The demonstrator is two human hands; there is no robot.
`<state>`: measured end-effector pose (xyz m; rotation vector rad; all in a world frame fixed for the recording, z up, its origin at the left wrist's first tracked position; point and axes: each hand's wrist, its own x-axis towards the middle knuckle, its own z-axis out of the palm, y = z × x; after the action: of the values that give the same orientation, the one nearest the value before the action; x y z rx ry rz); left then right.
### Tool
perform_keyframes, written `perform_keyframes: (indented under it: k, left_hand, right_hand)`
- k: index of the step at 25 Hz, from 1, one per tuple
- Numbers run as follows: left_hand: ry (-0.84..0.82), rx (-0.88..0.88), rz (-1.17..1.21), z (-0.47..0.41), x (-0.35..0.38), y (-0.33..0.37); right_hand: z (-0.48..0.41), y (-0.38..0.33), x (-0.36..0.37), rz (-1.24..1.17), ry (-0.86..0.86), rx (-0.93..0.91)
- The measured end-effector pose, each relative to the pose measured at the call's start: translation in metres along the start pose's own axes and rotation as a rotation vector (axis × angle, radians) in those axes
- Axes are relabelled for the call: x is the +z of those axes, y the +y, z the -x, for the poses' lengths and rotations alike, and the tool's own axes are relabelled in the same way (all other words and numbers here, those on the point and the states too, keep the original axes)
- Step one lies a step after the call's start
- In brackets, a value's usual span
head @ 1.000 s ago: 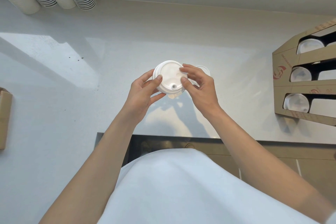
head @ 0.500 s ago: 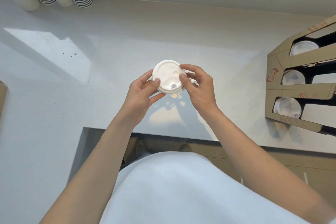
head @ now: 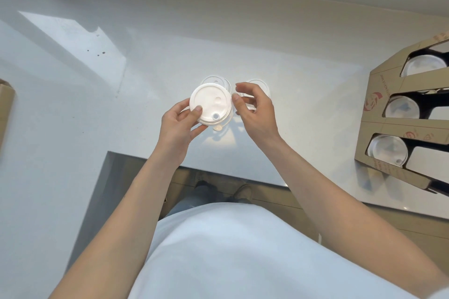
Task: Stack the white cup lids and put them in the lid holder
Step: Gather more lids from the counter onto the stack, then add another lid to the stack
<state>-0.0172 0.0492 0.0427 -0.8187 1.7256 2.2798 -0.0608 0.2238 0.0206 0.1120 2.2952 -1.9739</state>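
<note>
Holding the lid stack (head: 210, 104) at frame centre above the bench (head: 73, 104), the left hand (head: 178, 124) is pinching it, thumb on top. Risk: a one-sided pinch is likely letting lids slip apart, judging by the loose tab hanging below. Right hand (head: 255, 109) is hovering just beside the rim, fingers curled, released, over a loose lid (head: 263, 85). Holder (head: 379, 114) is sitting far right.
</note>
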Motion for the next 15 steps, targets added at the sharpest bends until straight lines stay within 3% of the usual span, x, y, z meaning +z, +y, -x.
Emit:
perform_keyframes:
  k: [4, 9, 15]
  left_hand:
    - [0.027, -0.012, -0.001, -0.019, -0.021, 0.008]
    - [0.026, -0.035, -0.001, -0.042, -0.043, 0.024]
    - [0.029, -0.073, -0.011, -0.069, -0.065, 0.041]
  right_hand:
    - [-0.031, 0.019, 0.013, 0.237, -0.041, 0.07]
    - [-0.07, 0.033, 0.034, 0.658, -0.226, 0.068]
    - [-0.099, 0.043, 0.059, 0.94, -0.386, 0.056]
